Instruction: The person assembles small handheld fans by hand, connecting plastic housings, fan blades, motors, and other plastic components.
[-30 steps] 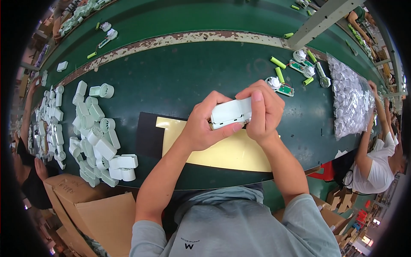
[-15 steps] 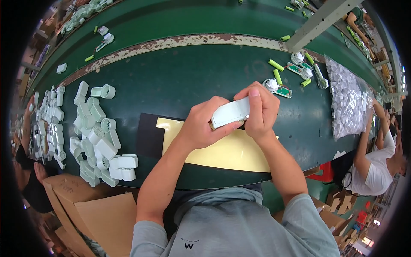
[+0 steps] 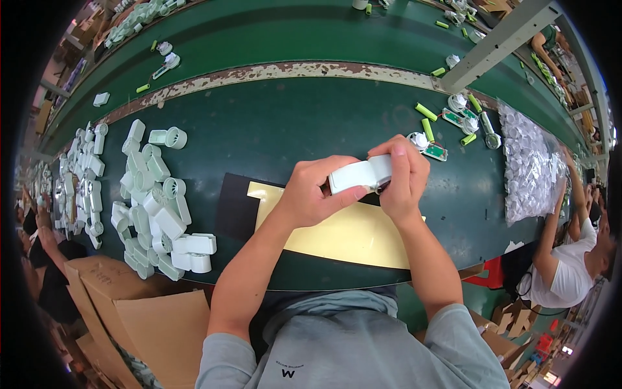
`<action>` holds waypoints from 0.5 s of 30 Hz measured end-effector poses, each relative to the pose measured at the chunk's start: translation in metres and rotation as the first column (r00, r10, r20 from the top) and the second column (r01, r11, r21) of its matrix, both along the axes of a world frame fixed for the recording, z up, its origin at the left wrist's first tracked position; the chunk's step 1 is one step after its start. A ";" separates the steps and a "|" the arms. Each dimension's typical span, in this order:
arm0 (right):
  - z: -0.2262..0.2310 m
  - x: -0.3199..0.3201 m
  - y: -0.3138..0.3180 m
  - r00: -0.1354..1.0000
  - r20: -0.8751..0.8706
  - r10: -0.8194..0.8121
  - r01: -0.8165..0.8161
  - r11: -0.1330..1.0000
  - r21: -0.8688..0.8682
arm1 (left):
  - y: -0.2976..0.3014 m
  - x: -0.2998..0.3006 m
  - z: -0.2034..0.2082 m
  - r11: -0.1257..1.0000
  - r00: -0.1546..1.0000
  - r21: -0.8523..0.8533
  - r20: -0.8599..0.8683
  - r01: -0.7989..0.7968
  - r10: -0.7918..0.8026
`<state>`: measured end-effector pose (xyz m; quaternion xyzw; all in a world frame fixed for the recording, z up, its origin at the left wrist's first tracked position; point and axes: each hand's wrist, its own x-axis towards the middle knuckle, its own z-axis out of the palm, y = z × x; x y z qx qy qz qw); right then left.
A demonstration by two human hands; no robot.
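Between my two hands is a pale white plastic casing (image 3: 353,177), held above the bench, its flat long side facing up. My left hand (image 3: 312,193) is closed round its left end, the thumb along the near edge. At the other end my right hand (image 3: 403,178) grips it, thumb on top and fingers bent behind. A small dark part shows under the casing beside the right fingers; its kind cannot be made out. Below the hands lies a yellow sheet (image 3: 350,241) over a black mat (image 3: 234,204).
Pale fan-shaped housings (image 3: 170,222) are heaped at left. Beyond my right hand lie green batteries (image 3: 426,110) and circuit boards (image 3: 437,152). A clear bag of parts (image 3: 528,165), a metal post (image 3: 499,50) and a co-worker (image 3: 564,266) are at right; a cardboard box (image 3: 162,330) stands lower left.
The casing has turned in my hands and sits more level, its right end now showing more. My right fingers have shifted on it. The whole view has moved slightly.
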<state>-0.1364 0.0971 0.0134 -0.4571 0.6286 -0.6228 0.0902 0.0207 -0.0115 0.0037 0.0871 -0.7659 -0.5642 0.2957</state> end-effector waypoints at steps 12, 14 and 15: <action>0.004 0.008 0.001 0.923 -0.378 0.072 -0.151 0.971 -0.184 | -0.017 0.008 0.012 0.657 0.893 0.745 0.208 0.120 -0.399; 0.005 0.004 0.000 0.971 -0.233 0.057 -0.106 0.974 -0.202 | -0.003 0.004 0.013 0.792 0.949 0.606 0.201 0.073 -0.242; 0.005 0.003 0.000 0.970 -0.236 0.059 -0.108 0.974 -0.200 | 0.004 0.000 0.013 0.894 0.984 0.448 0.162 -0.008 -0.072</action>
